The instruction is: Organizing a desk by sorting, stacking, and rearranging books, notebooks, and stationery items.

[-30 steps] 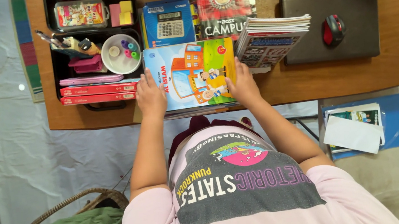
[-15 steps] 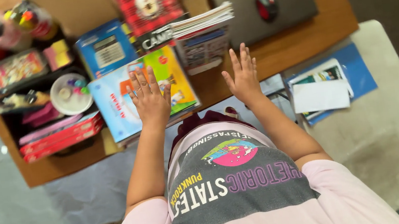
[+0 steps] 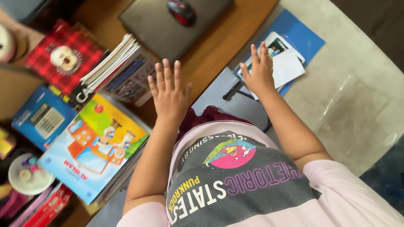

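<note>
Both hands (left point(image 3: 169, 93), right point(image 3: 260, 74)) open, empty, above wooden desk point(image 3: 215, 52)

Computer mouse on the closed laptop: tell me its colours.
Black with red sides; the mouse shows in the head view, lying on the dark laptop.

It was a home study corner: a brown wooden worktop point(image 3: 233, 30) carried a colourful children's schoolbook point(image 3: 93, 145), and behind it sat a blue boxed calculator point(image 3: 42, 117) and a closed grey laptop point(image 3: 152, 18).

Bright even daylight, soft shadows, tilted view, motion blur at left edge
</note>
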